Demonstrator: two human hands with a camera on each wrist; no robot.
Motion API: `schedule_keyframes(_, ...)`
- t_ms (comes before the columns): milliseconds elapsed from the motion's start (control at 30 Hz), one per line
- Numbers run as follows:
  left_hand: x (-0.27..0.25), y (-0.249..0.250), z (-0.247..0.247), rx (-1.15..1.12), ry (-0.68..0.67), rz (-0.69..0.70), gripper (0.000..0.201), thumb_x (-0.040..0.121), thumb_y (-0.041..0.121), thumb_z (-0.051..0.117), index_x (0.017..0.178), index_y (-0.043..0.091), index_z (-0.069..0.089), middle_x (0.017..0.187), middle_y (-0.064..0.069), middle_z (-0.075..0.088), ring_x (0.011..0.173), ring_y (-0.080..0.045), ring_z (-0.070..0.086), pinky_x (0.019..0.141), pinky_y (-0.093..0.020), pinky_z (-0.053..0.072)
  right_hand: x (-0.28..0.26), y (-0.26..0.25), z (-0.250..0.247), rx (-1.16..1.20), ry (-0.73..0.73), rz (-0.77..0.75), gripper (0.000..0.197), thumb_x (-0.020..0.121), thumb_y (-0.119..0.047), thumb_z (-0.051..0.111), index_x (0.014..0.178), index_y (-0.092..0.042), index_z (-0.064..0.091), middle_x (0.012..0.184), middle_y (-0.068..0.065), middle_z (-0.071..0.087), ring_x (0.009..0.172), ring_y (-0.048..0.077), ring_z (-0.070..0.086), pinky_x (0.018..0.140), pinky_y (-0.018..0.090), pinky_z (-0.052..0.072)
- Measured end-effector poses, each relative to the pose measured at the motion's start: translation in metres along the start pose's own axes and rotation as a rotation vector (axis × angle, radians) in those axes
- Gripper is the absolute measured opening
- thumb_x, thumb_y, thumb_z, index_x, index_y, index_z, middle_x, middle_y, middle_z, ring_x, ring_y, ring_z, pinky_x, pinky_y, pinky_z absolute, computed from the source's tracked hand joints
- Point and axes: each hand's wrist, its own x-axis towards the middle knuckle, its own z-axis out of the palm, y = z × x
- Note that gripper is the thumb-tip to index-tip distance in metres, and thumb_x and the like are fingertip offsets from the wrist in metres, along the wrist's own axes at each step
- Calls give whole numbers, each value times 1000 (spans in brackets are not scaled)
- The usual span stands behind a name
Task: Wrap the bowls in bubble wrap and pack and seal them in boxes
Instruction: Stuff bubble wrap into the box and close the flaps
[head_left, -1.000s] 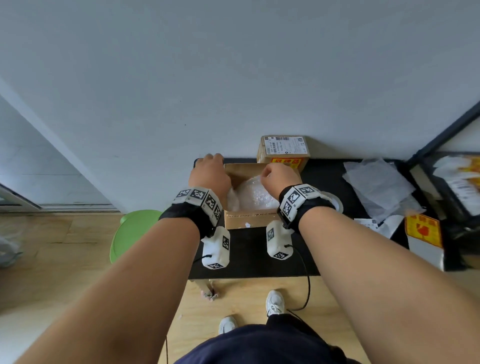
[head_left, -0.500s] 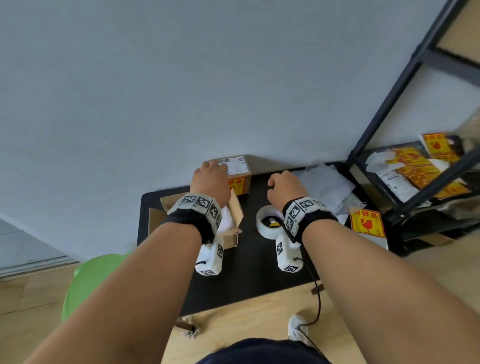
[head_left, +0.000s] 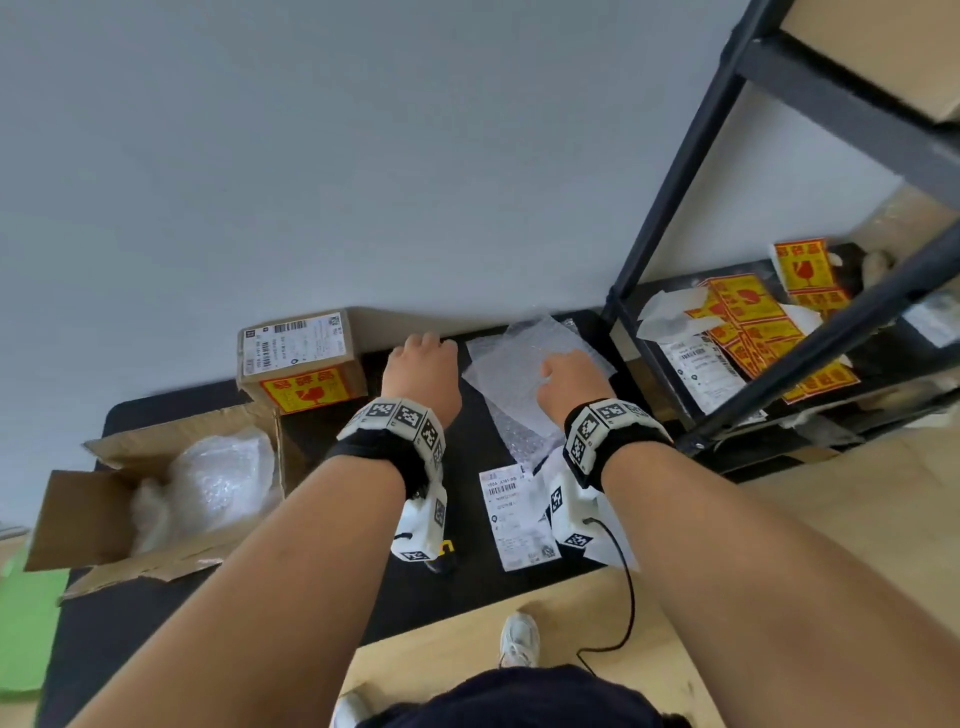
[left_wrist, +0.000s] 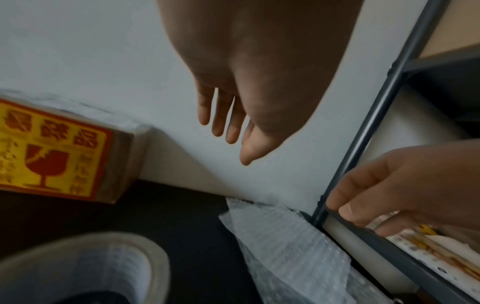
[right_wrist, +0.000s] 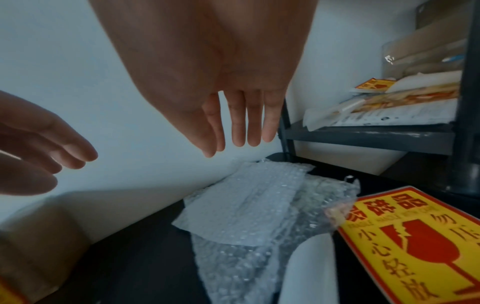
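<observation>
The bubble wrap (head_left: 530, 374) lies in loose sheets at the back right of the black table (head_left: 467, 582), against the wall and just beside the shelf post (head_left: 670, 192). My right hand (head_left: 569, 382) hangs over it with fingers (right_wrist: 253, 123) straight and close together, pointing down at the sheets and holding nothing; I cannot tell whether the tips touch the wrap. My left hand (head_left: 423, 371) is just left of the sheets, above bare table, its fingers (left_wrist: 218, 115) also straight and relaxed, empty.

At the table's left end the open box (head_left: 104, 514) stands with flaps up, and a wrapped bundle (head_left: 213, 483) sits inside it; what the wrapping covers is not visible. Behind it, against the wall, is a sealed box (head_left: 301, 361) with a shipping label on top and a yellow fragile sticker on its front. The tape roll (left_wrist: 85, 265) lies on the table below my left wrist. A label sheet (head_left: 517, 519) lies near the front edge, under my right wrist. On the shelf (head_left: 779, 431) to the right lie more fragile stickers (head_left: 753, 312) and papers. A green stool (head_left: 26, 629) stands at far left.
</observation>
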Motion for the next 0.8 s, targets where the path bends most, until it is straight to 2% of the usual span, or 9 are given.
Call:
schedule_keyframes(100,15,30,22,-4,-64,8,39,89,12,47,128,14,51,126,-7,50,118,-26,46,96,-36,39,14,31,8,40,-46,44,31,94,-13,48,124,-11,54,130,14,52,117,33,52,91,38,47)
schedule_keyframes(267,34,65,62,-31,-226,24,47,91,14,48,138,17,44,141,-4,44,130,-24,41,105,-39,36,38,72,21,66,-135,92,32,95,-15,49,126,-7,53,130,17,54,117,36,54,88,37,47)
schedule_keyframes(400,41,79,79,-52,-387,42,58,94,14,47,149,20,31,158,-3,22,144,-22,22,118,-43,20,56,86,29,83,-197,130,23,95,-16,50,114,-5,55,119,18,60,106,36,59,74,31,42)
schedule_keyframes(533,42,84,90,-81,-504,43,58,94,9,41,150,23,30,161,-1,15,147,-21,15,120,-46,12,71,90,35,162,-231,172,26,94,-16,49,119,-9,55,119,15,60,106,34,59,75,31,42)
schedule_keyframes(667,42,82,93,-128,-503,21,65,89,1,42,149,26,33,160,1,16,146,-22,20,118,-45,19,82,87,37,270,-156,157,40,93,-16,52,133,-15,55,132,10,57,117,30,56,88,31,44)
schedule_keyframes(733,44,80,93,-148,-502,17,65,88,0,42,146,28,37,158,3,22,143,-23,27,116,-43,26,84,84,37,341,-86,161,36,91,-15,57,128,-14,58,126,9,61,112,28,59,86,29,45)
schedule_keyframes(800,47,77,92,-194,-496,-18,64,87,-1,40,143,30,43,154,5,31,136,-25,38,111,-42,35,85,79,34,408,-15,148,27,89,-8,58,116,-12,61,116,8,64,104,26,61,80,27,45)
